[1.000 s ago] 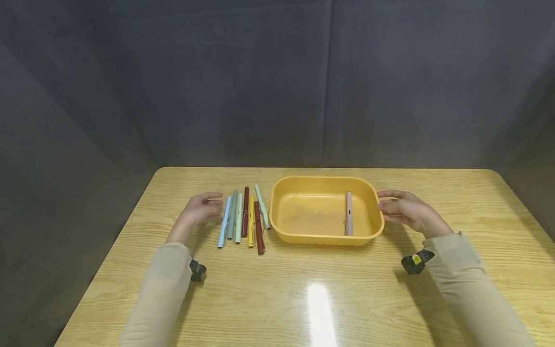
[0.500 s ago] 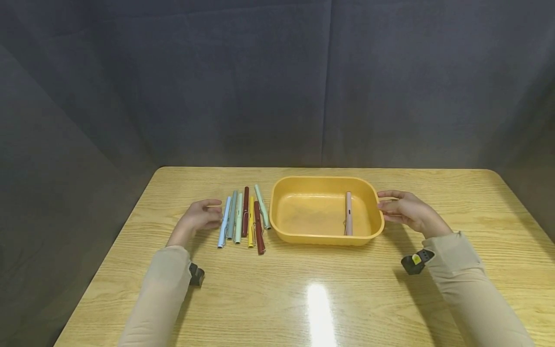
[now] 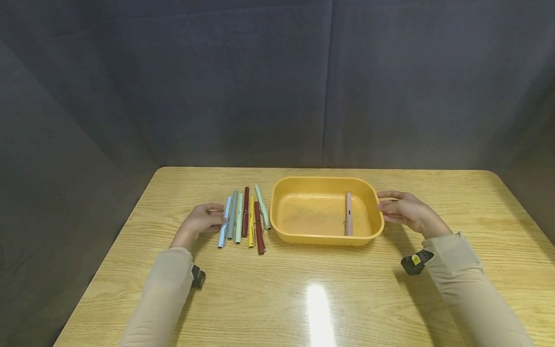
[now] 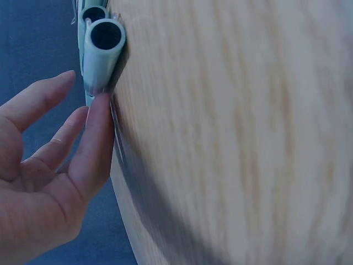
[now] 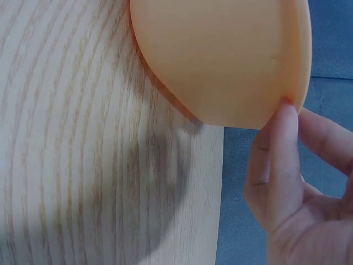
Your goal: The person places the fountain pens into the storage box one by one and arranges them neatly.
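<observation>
Left grip (image 3: 200, 220) parted, holding nothing, apparently touching blue pen (image 3: 223, 235); right grip (image 3: 409, 212) loose-fingered against tray (image 3: 318, 239). A careless pinch could roll adjacent pens (image 3: 239, 219).

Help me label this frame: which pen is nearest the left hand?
The light blue pen: it lies leftmost, at the left hand; the other pens lie farther right.

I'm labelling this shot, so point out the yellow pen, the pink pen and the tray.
Yellow pen (image 3: 251, 222): head view, middle of its length.
Pink pen (image 3: 349, 218): head view, middle of its length.
Tray (image 3: 312, 213): head view, bare inside floor.
</observation>
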The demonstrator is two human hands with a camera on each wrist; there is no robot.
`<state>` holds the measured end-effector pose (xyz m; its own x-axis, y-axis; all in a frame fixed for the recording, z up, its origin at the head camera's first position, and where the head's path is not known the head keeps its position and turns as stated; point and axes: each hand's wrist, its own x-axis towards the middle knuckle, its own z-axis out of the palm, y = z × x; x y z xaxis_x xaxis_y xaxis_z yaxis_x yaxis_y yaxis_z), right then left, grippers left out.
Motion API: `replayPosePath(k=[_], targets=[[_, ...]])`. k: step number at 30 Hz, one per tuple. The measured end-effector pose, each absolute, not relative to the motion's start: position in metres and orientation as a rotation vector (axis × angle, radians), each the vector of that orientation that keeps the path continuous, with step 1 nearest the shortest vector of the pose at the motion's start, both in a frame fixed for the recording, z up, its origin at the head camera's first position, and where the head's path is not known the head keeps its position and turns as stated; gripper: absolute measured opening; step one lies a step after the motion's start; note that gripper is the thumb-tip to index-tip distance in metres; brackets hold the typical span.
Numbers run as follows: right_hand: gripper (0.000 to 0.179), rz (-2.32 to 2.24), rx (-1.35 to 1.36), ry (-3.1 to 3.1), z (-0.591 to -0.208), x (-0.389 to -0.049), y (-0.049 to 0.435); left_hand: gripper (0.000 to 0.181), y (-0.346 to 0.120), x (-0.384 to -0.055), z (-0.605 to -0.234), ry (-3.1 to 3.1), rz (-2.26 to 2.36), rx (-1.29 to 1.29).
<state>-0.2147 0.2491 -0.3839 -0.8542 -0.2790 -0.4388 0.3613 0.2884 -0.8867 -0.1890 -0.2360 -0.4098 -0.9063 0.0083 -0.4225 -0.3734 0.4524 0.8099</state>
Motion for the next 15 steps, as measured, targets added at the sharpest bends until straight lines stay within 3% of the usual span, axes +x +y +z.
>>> replayPosePath(k=[15], targets=[[0.057, -1.595, 0.066, 2.052, -0.3839, -0.214, 0.2495, 0.053, -0.2274, -0.1891, -0.4129, 2.414, 1.427, -0.323]])
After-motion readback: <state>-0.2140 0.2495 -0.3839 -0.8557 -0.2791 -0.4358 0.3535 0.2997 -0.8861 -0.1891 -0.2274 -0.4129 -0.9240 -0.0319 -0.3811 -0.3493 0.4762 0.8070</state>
